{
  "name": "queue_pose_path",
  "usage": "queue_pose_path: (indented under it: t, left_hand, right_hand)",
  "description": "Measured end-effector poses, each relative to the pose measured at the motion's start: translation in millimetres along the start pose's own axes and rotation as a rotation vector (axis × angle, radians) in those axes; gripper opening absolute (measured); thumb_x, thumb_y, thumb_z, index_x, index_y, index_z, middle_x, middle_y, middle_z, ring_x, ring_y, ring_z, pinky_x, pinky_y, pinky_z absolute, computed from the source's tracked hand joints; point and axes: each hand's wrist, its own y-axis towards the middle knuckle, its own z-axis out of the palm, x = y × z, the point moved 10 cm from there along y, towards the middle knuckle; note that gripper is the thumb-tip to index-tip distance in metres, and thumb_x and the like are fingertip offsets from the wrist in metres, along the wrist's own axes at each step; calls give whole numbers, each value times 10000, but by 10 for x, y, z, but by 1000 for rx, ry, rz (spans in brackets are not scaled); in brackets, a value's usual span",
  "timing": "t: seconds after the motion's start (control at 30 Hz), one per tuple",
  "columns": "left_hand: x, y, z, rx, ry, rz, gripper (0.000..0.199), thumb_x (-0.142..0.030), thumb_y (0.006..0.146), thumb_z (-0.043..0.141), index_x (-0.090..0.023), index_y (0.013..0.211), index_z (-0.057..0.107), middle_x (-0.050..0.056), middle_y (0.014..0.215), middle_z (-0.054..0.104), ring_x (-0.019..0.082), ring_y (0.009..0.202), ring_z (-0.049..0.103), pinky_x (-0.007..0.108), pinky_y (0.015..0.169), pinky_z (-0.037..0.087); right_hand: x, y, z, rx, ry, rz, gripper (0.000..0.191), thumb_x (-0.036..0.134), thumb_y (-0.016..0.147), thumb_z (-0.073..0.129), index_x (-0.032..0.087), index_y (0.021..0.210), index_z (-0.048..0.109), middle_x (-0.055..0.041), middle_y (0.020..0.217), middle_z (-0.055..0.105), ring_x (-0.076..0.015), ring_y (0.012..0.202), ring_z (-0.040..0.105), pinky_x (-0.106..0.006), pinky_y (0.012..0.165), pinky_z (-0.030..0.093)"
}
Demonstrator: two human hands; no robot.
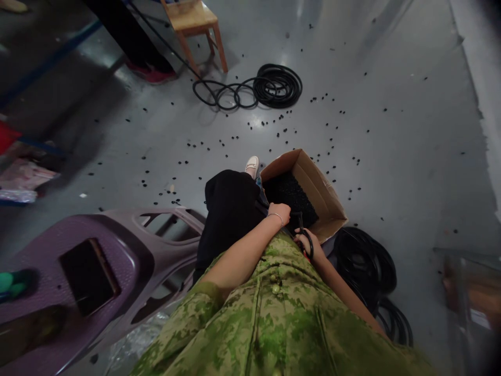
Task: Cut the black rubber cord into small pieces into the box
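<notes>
A grey, glossy floor (410, 172) strewn with small black pieces surrounds a seated worker in a green camouflage-patterned top (289, 313), beside an open brown cardboard box (323, 196) part-filled with a dark mass of similar pieces. At the box's near edge, the left hand (279, 212) is closed in a fist, apparently around a slim, black, cord-like length (300, 220); its fingertips are hidden. The right hand (307, 243), just beside it, has its fingers curled at a black loop with a touch of red; whether that is tubing or a tool handle cannot be told. Judging by the smooth black coils on the floor, near the wooden chair (193, 16) and right of the box, the length should prove light, bendable but springy, slightly slippery and hardly fragile, best gripped firmly close to its end, with the remainder supported against twisting.
</notes>
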Motion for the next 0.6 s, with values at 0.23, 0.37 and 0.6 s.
queue_pose_path:
  t: [0.23, 0.37, 0.6]
  left_hand:
    - [-17, 21, 33, 5, 14, 29, 229, -309, 923, 581, -228, 1080, 727, 107, 1172, 735, 260, 1121, 655, 406, 982, 430]
    - [-16, 24, 43, 18, 15, 37, 224, -291, 922, 574, -235, 1074, 728, 101, 1156, 738, 258, 1123, 653, 403, 980, 433]
    - [-36, -16, 9, 37, 34, 43, 231, -238, 919, 565, -207, 1078, 730, 116, 1172, 732, 269, 1137, 652, 396, 962, 466]
  right_hand:
    - [-19, 24, -16, 3, -45, -25, 398, 459, 618, 628, 211, 931, 627, 5, 621, 652, -187, 590, 600, -284, 582, 432]
    - [15, 42, -42, 1, -125, -76, 361, 460, 666, 607, 208, 921, 644, 12, 592, 638, -186, 581, 596, -280, 583, 425]
    - [18, 83, -79, -5, -258, -149, 310, 436, 690, 553, 216, 879, 660, 20, 594, 633, -193, 588, 594, -281, 597, 416]
